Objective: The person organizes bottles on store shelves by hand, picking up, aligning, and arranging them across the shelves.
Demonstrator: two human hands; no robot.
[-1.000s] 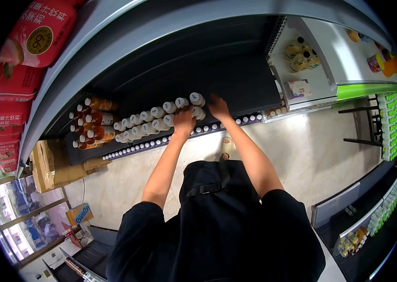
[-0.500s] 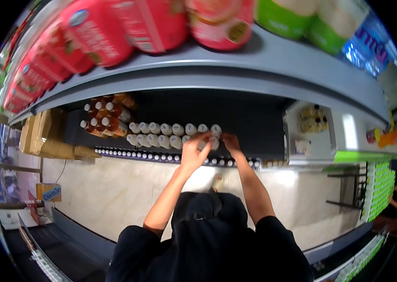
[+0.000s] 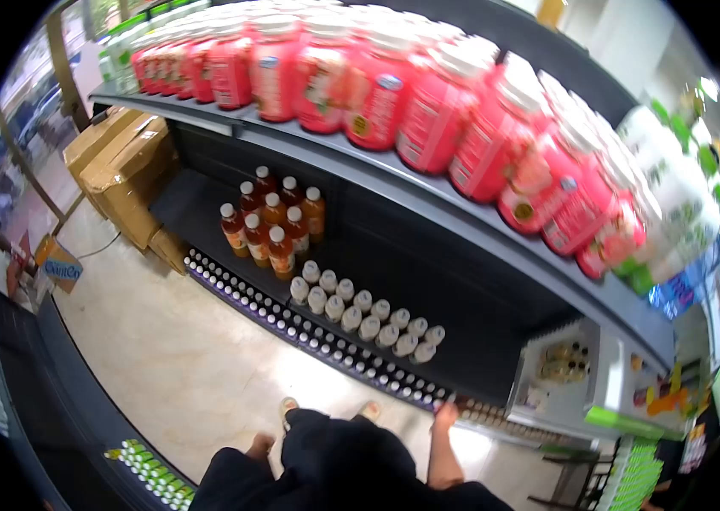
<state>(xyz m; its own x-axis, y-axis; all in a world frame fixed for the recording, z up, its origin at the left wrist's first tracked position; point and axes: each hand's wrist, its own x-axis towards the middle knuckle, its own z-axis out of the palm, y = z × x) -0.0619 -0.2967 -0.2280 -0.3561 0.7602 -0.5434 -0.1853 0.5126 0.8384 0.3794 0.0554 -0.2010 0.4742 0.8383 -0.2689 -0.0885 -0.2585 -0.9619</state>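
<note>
My left hand hangs low over the floor beside my body, apart from the shelves. Its fingers are too small and foreshortened to read. Near the right end of the lowest row, my right hand is at the edge of the small white-capped bottles; whether it touches one cannot be made out. Above that row, pale white-capped bottles stand upright in two lines on the dark shelf. To their left is a cluster of amber drink bottles with white caps.
Pink bottles fill the upper shelf, whose grey front edge overhangs the dark one. Cardboard boxes are stacked at the left end. A white display unit adjoins the right end. Green-and-white packs sit at lower left.
Both hands have come away from the pale bottles and dropped toward my body, the right one to the lower right. The view has tilted and pulled back, showing more of the upper shelf.
</note>
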